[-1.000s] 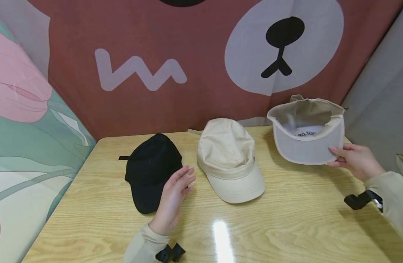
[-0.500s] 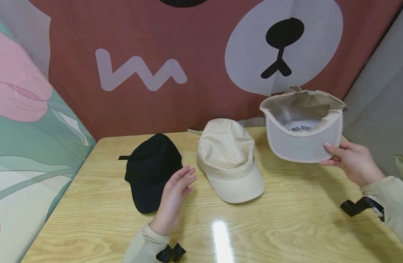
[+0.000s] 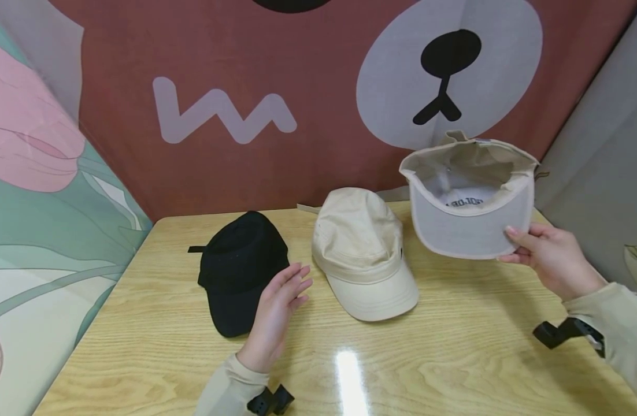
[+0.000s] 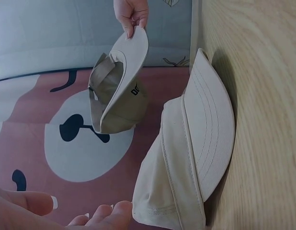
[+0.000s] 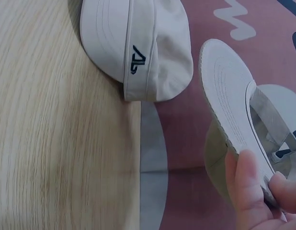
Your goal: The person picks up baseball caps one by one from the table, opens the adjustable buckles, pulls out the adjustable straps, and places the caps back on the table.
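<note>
At the right of the head view, my right hand [image 3: 555, 257] pinches the brim of a beige cap [image 3: 471, 231] between thumb and fingers. That cap is raised above the table, its hollow inside and the brim's underside facing me; dark lettering shows inside. In the left wrist view, dark letters also mark the outside of the held cap [image 4: 124, 103]. A cream cap [image 3: 357, 237] sits crown up in the middle of the table, brim toward me. Left of it lies a black cap [image 3: 240, 260]. My left hand [image 3: 277, 312] is held with fingers extended, overlapping the black cap's right edge and holding nothing.
The wooden table [image 3: 141, 358] runs back to a reddish-brown cloth [image 3: 219, 173] printed with a bear face. A floral cloth [image 3: 32, 242] hangs at the left and a grey one [image 3: 599, 156] at the right. A strap [image 3: 308, 208] sticks out behind the cream cap.
My right hand has lifted the beige cap up and moved it a little left, closer to the cream cap. The left hand and the two caps on the table have stayed in place.
</note>
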`<state>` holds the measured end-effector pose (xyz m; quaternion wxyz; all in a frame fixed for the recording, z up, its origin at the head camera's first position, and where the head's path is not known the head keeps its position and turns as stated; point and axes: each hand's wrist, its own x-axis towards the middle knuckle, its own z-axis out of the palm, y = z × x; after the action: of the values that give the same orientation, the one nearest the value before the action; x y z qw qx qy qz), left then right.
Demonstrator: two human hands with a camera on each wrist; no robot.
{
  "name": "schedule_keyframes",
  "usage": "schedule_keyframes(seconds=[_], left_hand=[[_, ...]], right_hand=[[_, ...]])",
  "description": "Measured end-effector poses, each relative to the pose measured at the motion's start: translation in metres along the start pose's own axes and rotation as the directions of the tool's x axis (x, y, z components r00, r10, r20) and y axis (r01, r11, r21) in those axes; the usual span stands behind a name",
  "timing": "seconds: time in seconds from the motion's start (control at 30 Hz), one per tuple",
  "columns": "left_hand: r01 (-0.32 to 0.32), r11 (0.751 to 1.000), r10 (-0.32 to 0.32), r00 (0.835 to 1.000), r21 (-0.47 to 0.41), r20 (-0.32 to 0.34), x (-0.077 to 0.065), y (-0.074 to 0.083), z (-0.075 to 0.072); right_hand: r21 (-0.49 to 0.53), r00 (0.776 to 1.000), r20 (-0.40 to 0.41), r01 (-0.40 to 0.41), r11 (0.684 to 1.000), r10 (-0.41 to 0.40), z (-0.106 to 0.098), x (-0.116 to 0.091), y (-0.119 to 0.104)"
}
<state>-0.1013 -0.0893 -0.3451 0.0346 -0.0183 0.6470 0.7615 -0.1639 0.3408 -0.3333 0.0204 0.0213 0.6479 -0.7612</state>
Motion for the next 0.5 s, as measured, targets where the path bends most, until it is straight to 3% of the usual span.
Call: schedule_keyframes(seconds=[0.27, 0.5], left_hand=[[-0.085, 0.996, 0.086, 0.995, -0.036, 0.041, 0.005, -0.012, -0.004], [-0.014, 1.000, 0.014, 1.000, -0.019, 0.006, 0.001, -0.001, 0.003]], right_hand=[[0.040, 0.999, 0.029, 0.032, 0.999, -0.033, 0.009, -0.005, -0.002], [0.050, 0.997, 0.050, 0.062, 0.997, -0.064, 0.015, -0.009, -0.002]])
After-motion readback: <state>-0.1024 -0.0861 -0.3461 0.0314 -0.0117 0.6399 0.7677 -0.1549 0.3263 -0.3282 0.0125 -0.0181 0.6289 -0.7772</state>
